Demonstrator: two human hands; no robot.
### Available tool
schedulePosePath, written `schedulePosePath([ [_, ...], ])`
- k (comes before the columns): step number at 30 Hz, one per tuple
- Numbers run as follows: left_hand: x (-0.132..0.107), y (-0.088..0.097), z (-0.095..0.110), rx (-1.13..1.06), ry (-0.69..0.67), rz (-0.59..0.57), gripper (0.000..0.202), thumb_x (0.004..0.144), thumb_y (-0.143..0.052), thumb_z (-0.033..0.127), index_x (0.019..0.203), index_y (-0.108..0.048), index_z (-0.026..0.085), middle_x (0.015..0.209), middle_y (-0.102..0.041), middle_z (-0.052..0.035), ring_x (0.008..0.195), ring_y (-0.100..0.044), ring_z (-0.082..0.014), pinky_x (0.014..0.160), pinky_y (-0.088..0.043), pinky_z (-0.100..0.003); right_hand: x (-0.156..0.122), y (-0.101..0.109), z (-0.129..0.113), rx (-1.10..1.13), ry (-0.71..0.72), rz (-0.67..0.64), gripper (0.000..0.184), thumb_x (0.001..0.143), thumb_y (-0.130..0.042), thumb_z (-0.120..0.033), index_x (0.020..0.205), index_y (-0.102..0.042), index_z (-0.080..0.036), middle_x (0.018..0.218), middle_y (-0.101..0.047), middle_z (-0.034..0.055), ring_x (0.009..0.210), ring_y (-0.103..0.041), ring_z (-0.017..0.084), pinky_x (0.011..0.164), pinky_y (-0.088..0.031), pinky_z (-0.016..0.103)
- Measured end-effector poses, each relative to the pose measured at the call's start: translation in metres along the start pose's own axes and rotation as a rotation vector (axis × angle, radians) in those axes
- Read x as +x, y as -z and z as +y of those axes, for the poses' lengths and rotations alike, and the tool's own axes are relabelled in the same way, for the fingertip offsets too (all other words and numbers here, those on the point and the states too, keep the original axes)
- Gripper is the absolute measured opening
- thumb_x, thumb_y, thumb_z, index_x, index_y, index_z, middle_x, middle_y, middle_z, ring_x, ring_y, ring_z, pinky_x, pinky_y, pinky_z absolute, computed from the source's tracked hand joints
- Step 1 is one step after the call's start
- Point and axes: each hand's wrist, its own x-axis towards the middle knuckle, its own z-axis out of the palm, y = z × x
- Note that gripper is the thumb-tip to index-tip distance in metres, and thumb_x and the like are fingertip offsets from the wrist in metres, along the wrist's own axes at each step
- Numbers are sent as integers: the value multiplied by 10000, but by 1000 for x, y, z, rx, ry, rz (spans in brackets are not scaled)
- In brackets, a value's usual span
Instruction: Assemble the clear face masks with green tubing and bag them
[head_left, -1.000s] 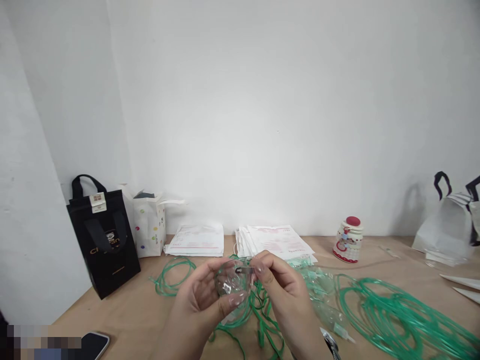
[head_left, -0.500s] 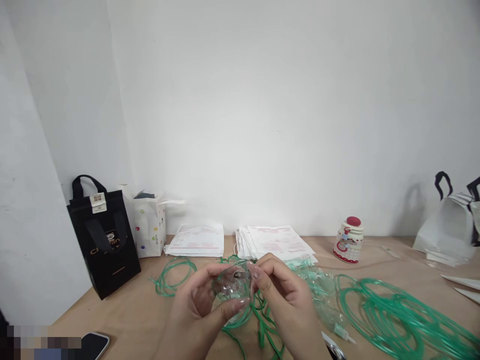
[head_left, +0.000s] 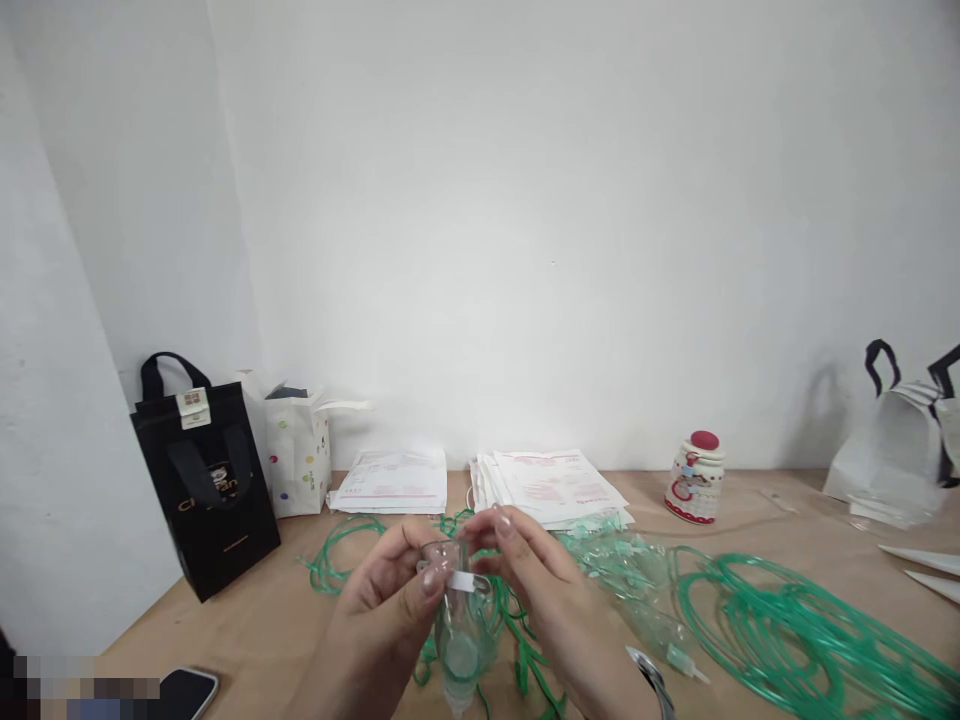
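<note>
Clear plastic mask [head_left: 459,640] held above the table's near edge, left hand [head_left: 386,600] grasping its upper rim, right hand [head_left: 529,580] pinching the thin strip [head_left: 466,581] across its top. Green tubing [head_left: 787,620] coiled toward the right edge. Black bag [head_left: 206,480] and white dotted bag [head_left: 300,455] upright at the far left corner, contents hidden.

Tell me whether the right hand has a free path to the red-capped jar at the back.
Probably not yet: the right hand helps grip the clear mask; otherwise only low tubing lies before the jar.
</note>
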Motion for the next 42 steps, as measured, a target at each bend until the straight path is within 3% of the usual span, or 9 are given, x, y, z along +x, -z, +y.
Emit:
schedulePosePath([
  [3,-1,-1,0,7,11,-17,164,665,-722,275,674,-591,177,635,-560,12,601,-488,-102,597,-400,-207,3,2,2,203,-136,-126,256,765,-600,-429,744,-627,-176,746,-578,19,727,-529,148,714,-415,275],
  [5,0,-1,-1,57,-18,-1,161,672,-715,278,678,-593,174,639,-559,6,618,-494,-115,590,-400,-215,2,2,2,286,-169,-139,252,732,-643,-417,708,-628,-167,722,-562,12,701,-507,133,687,-398,254],
  [9,4,0,-3,115,-69,-5,172,676,-711,288,669,-590,167,635,-550,7,622,-484,-117,576,-388,-215,0,3,1,348,-211,-127,229,728,-658,-393,759,-648,-166,735,-545,9,710,-470,127,679,-363,241],
  [14,4,2,-1,135,-46,-31,169,695,-695,288,667,-576,172,648,-569,6,620,-478,-113,589,-384,-220,1,6,-1,356,-248,-219,245,705,-681,-381,632,-643,-150,611,-494,-15,581,-387,107,662,-350,265],
  [18,2,1,1,202,-77,-11,201,701,-689,286,623,-546,168,628,-555,9,612,-464,-113,583,-382,-223,-2,7,-7,316,-122,-124,225,702,-681,-374,628,-639,-166,612,-508,-14,599,-411,115,606,-331,251],
  [22,1,-1,-1,233,-111,32,210,706,-684,284,616,-530,173,623,-525,21,592,-442,-107,556,-372,-220,-8,5,-12,113,83,-7,236,744,-640,-364,602,-629,-175,633,-488,-10,616,-421,123,575,-327,246],
  [25,1,0,-3,229,-116,51,234,690,-698,293,602,-517,173,613,-513,25,580,-431,-105,540,-360,-218,-11,4,-13,-17,168,-1,250,788,-589,-358,614,-601,-179,644,-471,-11,623,-419,124,579,-330,243],
  [31,0,1,-4,221,-134,57,259,692,-696,302,589,-494,177,603,-533,26,582,-449,-108,551,-366,-222,-9,6,-17,-65,145,-111,263,791,-580,-382,628,-557,-177,638,-431,-25,604,-387,111,568,-328,232],
  [42,5,4,-12,242,-145,80,289,665,-722,264,588,-456,181,597,-535,42,577,-461,-101,537,-387,-211,-11,4,-13,-27,204,-120,223,849,-520,-321,685,-588,-186,656,-458,-24,632,-423,103,604,-351,212],
])
